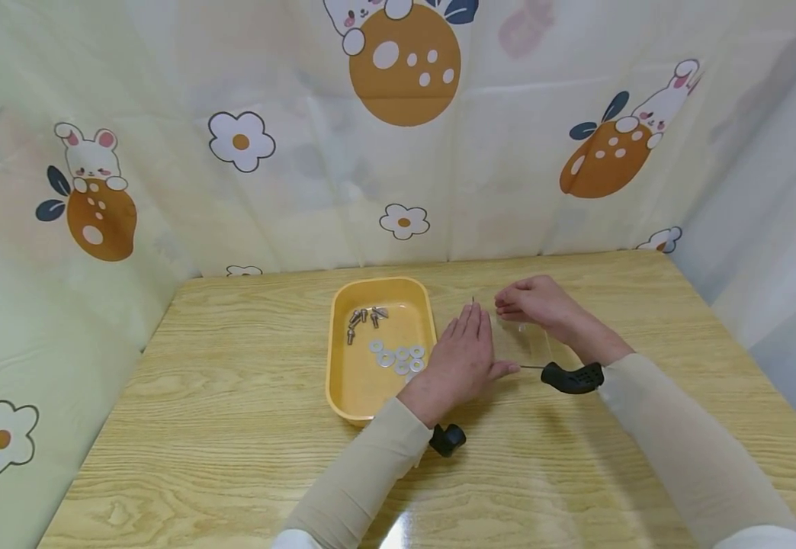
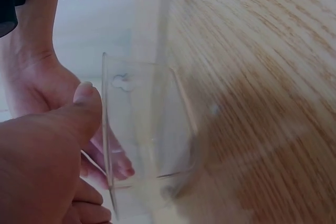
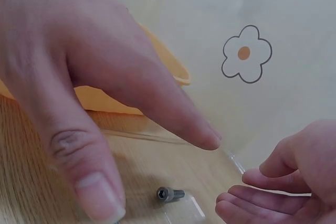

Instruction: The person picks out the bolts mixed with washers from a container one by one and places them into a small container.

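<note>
A clear plastic box [image 2: 147, 114] stands on the table between the hands, its edges faint in the head view. My left hand [image 1: 463, 352] lies along its left side, fingers straight and together, thumb stretched toward the right. In the left wrist view the left thumb [image 2: 86, 98] is at the box's edge; contact is hard to tell. My right hand [image 1: 542, 305] is at the box's far right side, fingers extended leftward and slightly bent, holding nothing visible. A socket head screw [image 3: 170, 194] lies by the box walls; whether inside is unclear.
Left of the hands sits a yellow tray [image 1: 335, 366]. It holds several screws [image 1: 357, 316] toward its back and several flat washers [image 1: 401, 354] nearer its front right. A patterned curtain [image 1: 329, 198] hangs behind the wooden table [image 1: 233, 427].
</note>
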Available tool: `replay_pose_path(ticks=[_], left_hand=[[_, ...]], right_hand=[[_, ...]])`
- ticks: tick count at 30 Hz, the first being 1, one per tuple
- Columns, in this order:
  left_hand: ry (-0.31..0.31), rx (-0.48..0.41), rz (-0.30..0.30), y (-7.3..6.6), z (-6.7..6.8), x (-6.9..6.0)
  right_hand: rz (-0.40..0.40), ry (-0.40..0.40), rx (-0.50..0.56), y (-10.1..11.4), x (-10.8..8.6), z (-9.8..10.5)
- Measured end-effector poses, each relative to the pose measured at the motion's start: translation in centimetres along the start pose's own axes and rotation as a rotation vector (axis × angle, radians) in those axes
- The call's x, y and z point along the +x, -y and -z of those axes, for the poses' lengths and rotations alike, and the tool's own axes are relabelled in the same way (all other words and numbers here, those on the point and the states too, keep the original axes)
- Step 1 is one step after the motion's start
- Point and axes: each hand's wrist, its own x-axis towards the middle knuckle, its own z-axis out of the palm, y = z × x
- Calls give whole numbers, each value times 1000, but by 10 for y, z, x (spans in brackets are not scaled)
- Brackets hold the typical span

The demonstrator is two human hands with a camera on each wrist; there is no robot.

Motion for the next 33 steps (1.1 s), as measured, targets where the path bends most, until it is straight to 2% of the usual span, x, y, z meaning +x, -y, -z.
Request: replay_pose_path(ticks=[8,16,24,33], left_hand=[[-26,-6,-11,7,6,-5],[-69,7,-20,20,14,-15],[-58,-80,8,36,20,-29],[-52,-111,39,55,27,-42]], right_hand=[[27,19,42,9,1,-4],[50,38,73,17,3,-11],[59,47,84,24,6,-16],[98,82,101,31,7,-25]])
